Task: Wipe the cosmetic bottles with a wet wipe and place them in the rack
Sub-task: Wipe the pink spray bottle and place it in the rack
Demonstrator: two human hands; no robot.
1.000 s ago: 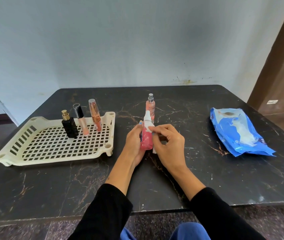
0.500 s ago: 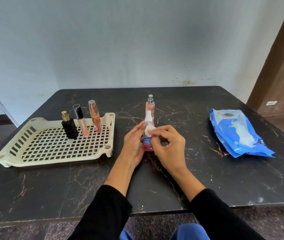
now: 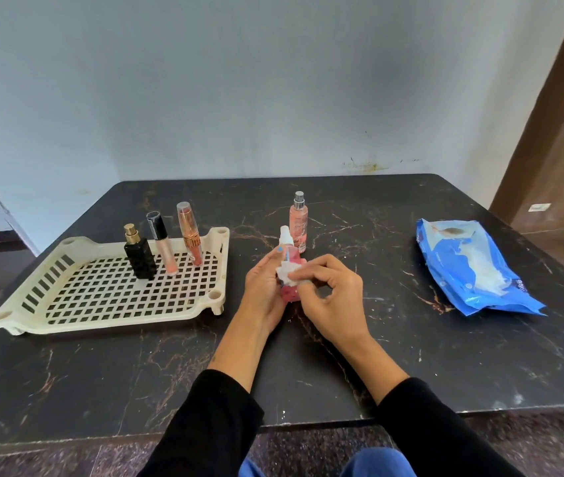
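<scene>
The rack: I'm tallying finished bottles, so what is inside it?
Three stand in the rack along its far side: a black bottle, a black-capped tube and a rose-gold tube. Nothing there is covered.

I see a black marble-look table (image 3: 342,356) set against a pale blue wall (image 3: 239,80), with 1 brown door (image 3: 563,132) right of the table.

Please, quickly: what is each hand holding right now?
Left hand: closed on the pink spray bottle with white cap.
Right hand: fingers pinching the white wet wipe against it.
</scene>
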